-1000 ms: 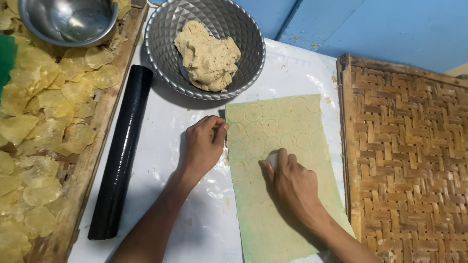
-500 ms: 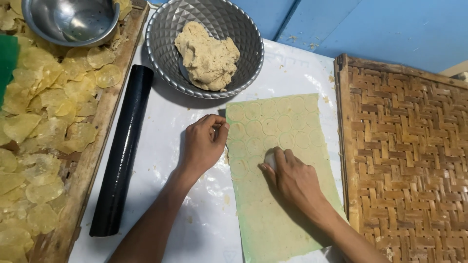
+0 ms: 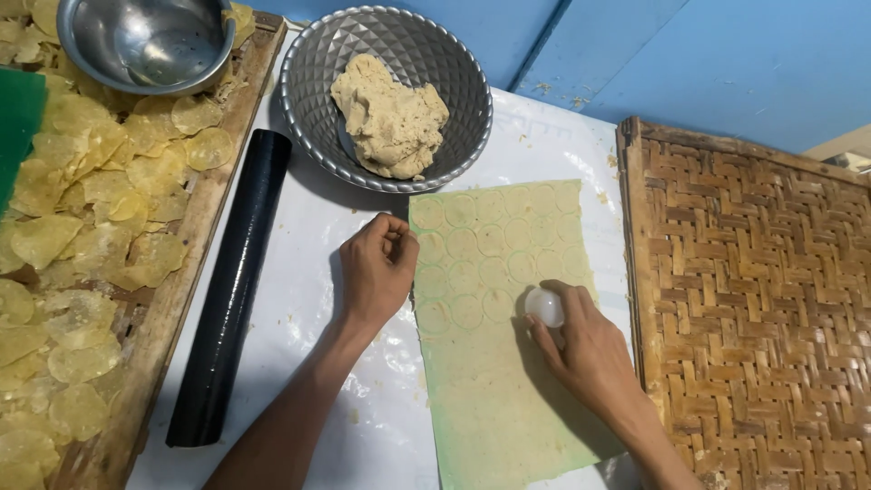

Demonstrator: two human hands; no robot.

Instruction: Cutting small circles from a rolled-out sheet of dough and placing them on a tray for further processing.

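- Head view: right hand [image 3: 590, 349] grips a small round cutter [image 3: 545, 307], pressed onto the dough sheet [image 3: 499, 363] beside the stamped circles; uncut dough runs lengthwise toward the person.
- Left hand [image 3: 376, 272], fingers curled and holding nothing, rests at the sheet's left edge.

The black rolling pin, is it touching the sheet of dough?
Apart. The head view shows the black rolling pin lying left of the left hand, with bare white plastic between it and the sheet of dough.
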